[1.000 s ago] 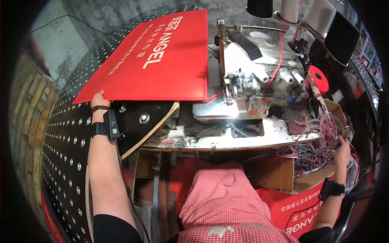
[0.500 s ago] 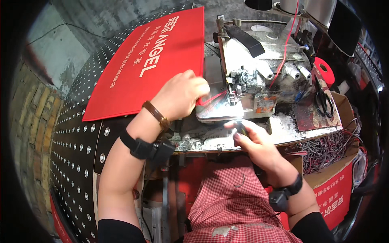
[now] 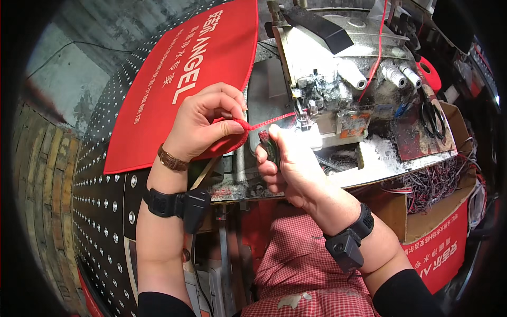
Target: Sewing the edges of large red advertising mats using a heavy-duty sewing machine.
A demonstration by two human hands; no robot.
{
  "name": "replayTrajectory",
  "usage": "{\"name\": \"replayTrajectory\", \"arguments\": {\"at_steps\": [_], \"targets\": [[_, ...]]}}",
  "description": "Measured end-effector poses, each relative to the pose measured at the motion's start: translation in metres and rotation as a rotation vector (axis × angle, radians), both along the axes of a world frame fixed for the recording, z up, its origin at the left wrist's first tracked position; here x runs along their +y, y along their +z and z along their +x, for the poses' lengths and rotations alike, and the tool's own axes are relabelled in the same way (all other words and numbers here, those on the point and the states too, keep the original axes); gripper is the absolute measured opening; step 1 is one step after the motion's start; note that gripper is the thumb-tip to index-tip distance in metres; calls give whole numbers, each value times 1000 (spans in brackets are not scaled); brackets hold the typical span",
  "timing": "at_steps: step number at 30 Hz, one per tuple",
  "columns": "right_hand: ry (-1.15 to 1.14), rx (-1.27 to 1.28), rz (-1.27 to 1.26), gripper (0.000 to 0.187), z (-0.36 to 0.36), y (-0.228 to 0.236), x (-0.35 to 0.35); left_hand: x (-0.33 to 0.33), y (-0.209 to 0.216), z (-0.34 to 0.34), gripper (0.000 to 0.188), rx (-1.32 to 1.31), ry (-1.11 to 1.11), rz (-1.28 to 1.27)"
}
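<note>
A flat red cloth mat [image 3: 158, 127] with white lettering and a stitched edge lies left of an overlock sewing machine [image 3: 330, 71]. My left hand [image 3: 198, 124] is closed on the mat's near right corner, thumb and fingers pinching the turned-up edge. From that corner a red thread chain [image 3: 272, 121] runs taut to the machine's needle area. Just below the chain, my right hand [image 3: 301, 169] wraps round small dark thread snips [image 3: 270, 149]; reddish fluff shows at the tip. The snips' blades are mostly hidden.
Black-handled scissors [image 3: 432, 117] rest on a board right of the machine. Behind them stands a red thread spool [image 3: 429, 75]. A cardboard box [image 3: 417, 224] of thread scraps is at the lower right. A studded dark surface [image 3: 100, 211] lies left.
My left hand has drawn the mat's corner left, away from the needle area, baring the thread chain. My right hand has risen leftward with the snips to the chain. A front cover now shows an opening.
</note>
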State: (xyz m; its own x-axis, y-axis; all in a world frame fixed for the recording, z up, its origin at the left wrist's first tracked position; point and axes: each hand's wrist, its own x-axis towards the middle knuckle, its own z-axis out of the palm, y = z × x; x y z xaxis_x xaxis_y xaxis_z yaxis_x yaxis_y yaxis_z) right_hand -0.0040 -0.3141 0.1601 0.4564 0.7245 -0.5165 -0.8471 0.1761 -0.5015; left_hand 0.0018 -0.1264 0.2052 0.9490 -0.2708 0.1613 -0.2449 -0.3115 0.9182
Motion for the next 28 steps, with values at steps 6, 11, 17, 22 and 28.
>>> {"name": "replayTrajectory", "arguments": {"at_steps": [6,11,17,22,28], "targets": [[-42,-70,9,43,0,1,0,-2,-1,1,10,-28,9,29],[-41,-58,24,43,1,0,1,-2,-3,0,10,8,49,9],[-66,-205,49,44,-2,-1,1,8,-7,4,11,20,9,-112],[-65,-254,27,43,-3,1,3,7,-5,3,11,9,15,-106],[-65,-244,20,47,-3,3,5,10,-6,4,12,26,2,-104]]}}
